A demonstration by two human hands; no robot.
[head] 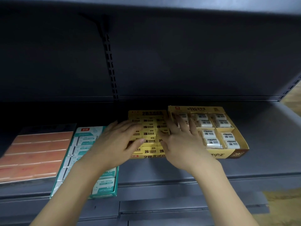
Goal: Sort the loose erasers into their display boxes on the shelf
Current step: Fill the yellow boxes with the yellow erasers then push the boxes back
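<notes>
Both hands hover over the yellow display box [147, 132] of 2B erasers [148, 133] — left hand [120, 139] and right hand [180, 141] with fingers spread, pinching nothing. Pressing unevenly could buckle a row into the gold box [228, 154] just right of it.

On a dark grey shelf [228, 167] stand four display boxes in a row. The left hand [117, 141] lies with straight, spread fingers over the left part of the yellow box [149, 156] of yellow 2B erasers [149, 133], its forearm crossing the teal box [91, 132] of white erasers. The right hand [182, 144] lies flat, fingers spread, across the seam between the yellow box and the gold box [234, 154], whose compartments hold wrapped white erasers [211, 141]. At far left lies an orange box [37, 152]; a slotted upright [110, 66] runs up the back panel
</notes>
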